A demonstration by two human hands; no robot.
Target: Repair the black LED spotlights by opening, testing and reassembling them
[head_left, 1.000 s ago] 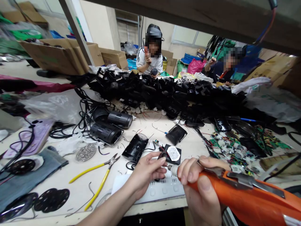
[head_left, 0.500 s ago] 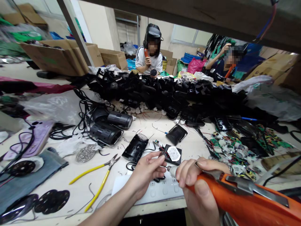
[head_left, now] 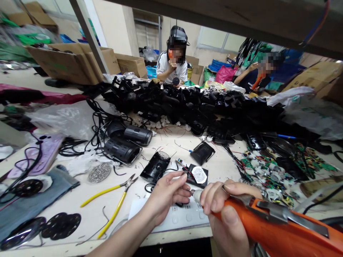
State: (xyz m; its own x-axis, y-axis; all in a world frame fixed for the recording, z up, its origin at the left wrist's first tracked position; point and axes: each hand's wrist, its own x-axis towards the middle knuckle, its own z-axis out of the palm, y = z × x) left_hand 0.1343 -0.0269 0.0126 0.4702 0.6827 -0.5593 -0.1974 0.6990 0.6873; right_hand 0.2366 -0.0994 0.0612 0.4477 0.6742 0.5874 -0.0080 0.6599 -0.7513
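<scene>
My right hand (head_left: 227, 214) is wrapped round an orange electric screwdriver (head_left: 292, 235), whose tip points left. Just short of that tip, my left hand (head_left: 166, 194) has thumb and fingers pinched together; whatever is between them is too small to name. Both hands are above a white power strip (head_left: 175, 217). Right behind the fingers lies a black casing part with a white hexagonal piece (head_left: 199, 175) and thin wires. Beside it is an open black housing (head_left: 154, 169), and farther back a black cover (head_left: 202, 152).
Yellow-handled cutting pliers (head_left: 116, 210) lie left of my forearm, near a round heap of screws (head_left: 99, 173). Black cylindrical units (head_left: 122, 149) sit behind. Circuit boards and white parts (head_left: 268, 171) are piled at right. Black parts (head_left: 171, 101) form a long heap; two people sit beyond.
The view has shifted slightly, moving the scene a little to the right. My hands keep nearly the same pose, with the screwdriver tip still at the left fingers.
</scene>
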